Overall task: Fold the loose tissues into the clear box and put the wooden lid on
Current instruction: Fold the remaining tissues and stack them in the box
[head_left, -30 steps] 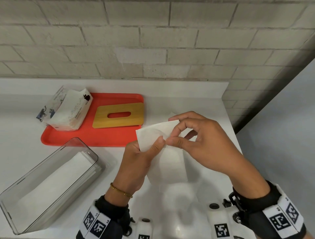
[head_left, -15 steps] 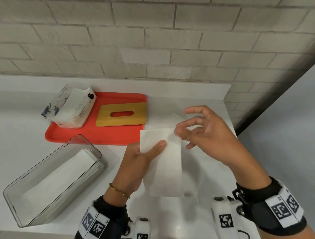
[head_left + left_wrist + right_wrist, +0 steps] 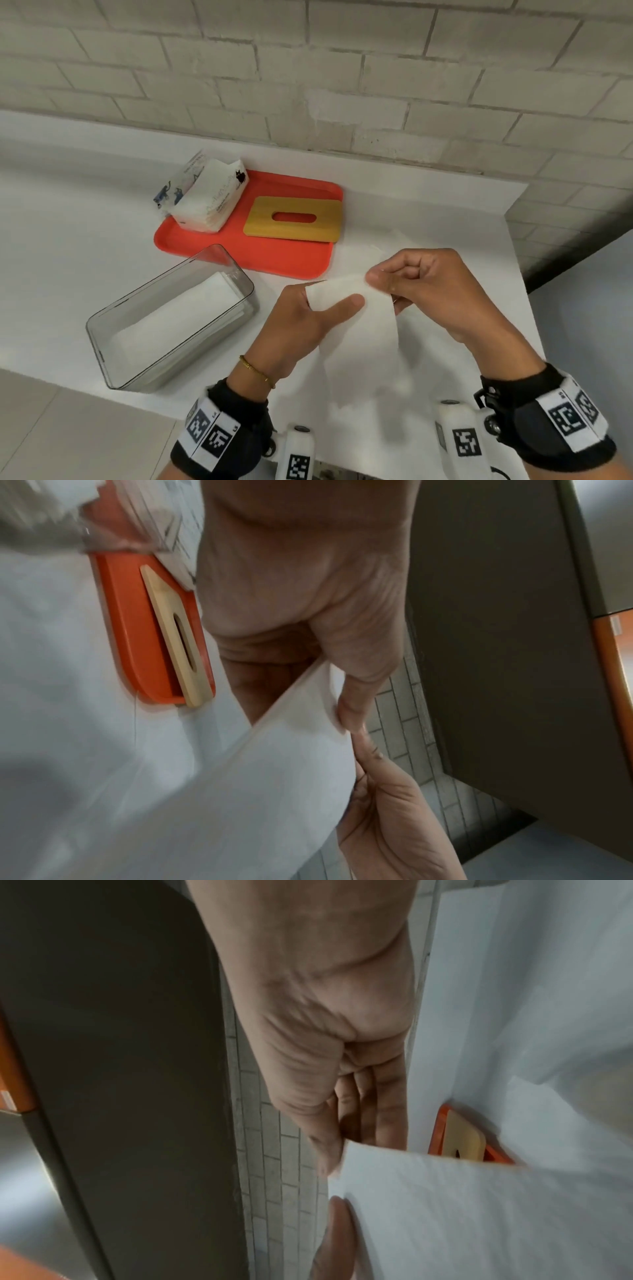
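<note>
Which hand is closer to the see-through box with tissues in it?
The left hand. It holds the white tissue sheet just right of the clear plastic box. The right hand pinches the same sheet's other top corner, farther right, beyond the left hand.

White counter [image 3: 85, 219] running along brick wall [image 3: 342, 68]. Red tray [image 3: 291, 263] sitting on it near wall; clear box [image 3: 113, 359] resting just in front of tray, near counter's front edge.
</note>
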### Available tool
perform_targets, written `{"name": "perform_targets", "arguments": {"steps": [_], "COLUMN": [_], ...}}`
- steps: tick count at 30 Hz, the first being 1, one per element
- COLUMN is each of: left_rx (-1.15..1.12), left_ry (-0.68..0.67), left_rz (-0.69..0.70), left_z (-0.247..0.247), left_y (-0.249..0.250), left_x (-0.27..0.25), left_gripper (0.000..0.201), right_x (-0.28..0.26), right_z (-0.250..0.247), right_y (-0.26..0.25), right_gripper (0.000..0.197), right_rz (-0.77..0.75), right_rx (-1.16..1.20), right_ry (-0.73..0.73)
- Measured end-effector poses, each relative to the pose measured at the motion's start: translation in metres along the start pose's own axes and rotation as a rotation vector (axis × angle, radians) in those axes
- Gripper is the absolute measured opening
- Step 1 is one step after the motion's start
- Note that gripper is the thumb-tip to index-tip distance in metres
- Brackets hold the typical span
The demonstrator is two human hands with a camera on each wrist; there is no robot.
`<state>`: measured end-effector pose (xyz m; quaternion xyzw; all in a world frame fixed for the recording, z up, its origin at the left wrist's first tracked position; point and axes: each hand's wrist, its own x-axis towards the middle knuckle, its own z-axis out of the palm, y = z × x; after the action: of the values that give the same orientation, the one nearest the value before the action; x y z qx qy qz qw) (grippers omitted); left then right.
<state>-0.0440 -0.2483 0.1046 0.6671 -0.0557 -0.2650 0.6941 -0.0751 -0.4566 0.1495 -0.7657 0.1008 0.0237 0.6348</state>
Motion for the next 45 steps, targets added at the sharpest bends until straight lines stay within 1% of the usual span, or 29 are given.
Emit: {"name": "perform_targets", "arguments": {"steps": [2, 4, 5, 7, 8, 9, 11, 13, 14, 17, 19, 22, 25, 28, 29, 30, 31, 33, 35, 36, 37, 38, 39, 40, 41, 42, 43, 44, 45], "left_rx": [0.057, 0.030, -0.015, -0.106, -0.129, -0.153, -0.189, -0.114, -0.041, 0.127, 0.225, 0.395, 0.590, 0.828, 0.916, 1.006, 1.081, 1.192, 1.265, 1.270, 1.294, 1.283, 1.332, 1.366, 1.347, 1.323, 1.318, 1.330, 1.308], "left_ry": [0.052, 0.118, 0.157, 0.259, 0.329, 0.411, 0.559, 0.668, 0.692, 0.656, 0.661, 0.765, 0.800, 0.802, 0.815, 0.825, 0.819, 0.784, 0.778, 0.759, 0.732, 0.749, 0.751, 0.737, 0.685, 0.645, 0.651, 0.686, 0.712], "left_rz": [0.042, 0.070, 0.081, 0.116, 0.133, 0.144, 0.146, 0.138, 0.117, -0.028, -0.126, -0.192, -0.247, -0.349, -0.368, -0.377, -0.384, -0.397, -0.327, -0.309, -0.288, -0.212, -0.134, -0.114, -0.160, -0.286, -0.388, -0.388, -0.332], "left_z": [-0.011, -0.023, -0.029, -0.041, -0.049, -0.060, -0.088, -0.123, -0.140, -0.183, -0.209, -0.239, -0.252, -0.257, -0.257, -0.256, -0.255, -0.252, -0.251, -0.251, -0.252, -0.256, -0.262, -0.263, -0.260, -0.256, -0.253, -0.251, -0.251], "left_y": [0.001, 0.004, 0.007, 0.015, 0.019, 0.022, 0.024, 0.019, 0.015, 0.007, 0.001, -0.007, -0.009, -0.019, -0.024, -0.026, -0.028, -0.028, -0.027, -0.026, -0.027, -0.032, -0.042, -0.042, -0.037, -0.028, -0.024, -0.026, -0.026], "left_x": [-0.006, -0.013, -0.018, -0.027, -0.031, -0.035, -0.042, -0.051, -0.057, -0.076, -0.083, -0.080, -0.074, -0.066, -0.063, -0.060, -0.058, -0.054, -0.053, -0.053, -0.052, -0.049, -0.046, -0.046, -0.047, -0.049, -0.050, -0.053, -0.054], "left_gripper": [0.014, 0.014, 0.015, 0.018, 0.020, 0.020, 0.017, 0.011, 0.008, 0.003, 0.010, 0.033, 0.030, 0.029, 0.028, 0.026, 0.025, 0.026, 0.019, 0.024, 0.038, 0.051, 0.060, 0.067, 0.069, 0.063, 0.047, 0.034, 0.031], "right_x": [0.005, 0.012, 0.016, 0.022, 0.024, 0.028, 0.036, 0.049, 0.058, 0.082, 0.094, 0.116, 0.137, 0.145, 0.145, 0.146, 0.147, 0.147, 0.148, 0.148, 0.147, 0.147, 0.146, 0.145, 0.144, 0.143, 0.140, 0.138, 0.135], "right_z": [0.013, 0.027, 0.034, 0.047, 0.053, 0.060, 0.071, 0.085, 0.094, 0.131, 0.159, 0.198, 0.231, 0.248, 0.252, 0.256, 0.260, 0.267, 0.272, 0.275, 0.278, 0.280, 0.281, 0.283, 0.285, 0.287, 0.288, 0.289, 0.289], "right_y": [-0.004, -0.006, -0.006, -0.003, -0.002, -0.003, -0.006, -0.008, -0.008, -0.008, -0.010, -0.009, -0.007, -0.010, -0.010, -0.008, -0.007, -0.003, 0.000, 0.001, 0.002, 0.004, 0.005, 0.006, 0.005, 0.004, 0.001, 0.001, 0.000], "right_gripper": [0.017, 0.032, 0.040, 0.057, 0.056, 0.049, 0.036, 0.040, 0.042, 0.032, 0.027, 0.024, 0.042, 0.023, 0.035, 0.052, 0.058, 0.057, 0.052, 0.042, 0.030, 0.026, 0.029, 0.030, 0.028, 0.020, 0.013, 0.016, 0.024], "right_rz": [-0.026, -0.028, -0.007, 0.083, 0.120, 0.131, 0.131, 0.138, 0.146, 0.202, 0.206, 0.152, 0.111, 0.106, 0.096, 0.087, 0.078, 0.067, 0.073, 0.062, 0.055, 0.063, 0.076, 0.079, 0.067, 0.044, 0.023, 0.005, -0.012], "right_rx": [-0.018, 0.032, 0.059, 0.028, -0.035, -0.111, -0.157, -0.098, -0.057, 0.030, -0.041, -0.259, -0.503, -0.773, -0.840, -0.895, -0.937, -1.003, -1.049, -1.067, -1.093, -1.109, -1.128, -1.155, -1.179, -1.206, -1.235, -1.259, -1.282], "right_ry": [-0.042, -0.079, -0.151, -0.389, -0.493, -0.558, -0.556, -0.473, -0.426, -0.350, -0.361, -0.422, -0.448, -0.461, -0.472, -0.472, -0.459, -0.437, -0.438, -0.437, -0.434, -0.429, -0.424, -0.423, -0.420, -0.415, -0.410, -0.392, -0.366]}}
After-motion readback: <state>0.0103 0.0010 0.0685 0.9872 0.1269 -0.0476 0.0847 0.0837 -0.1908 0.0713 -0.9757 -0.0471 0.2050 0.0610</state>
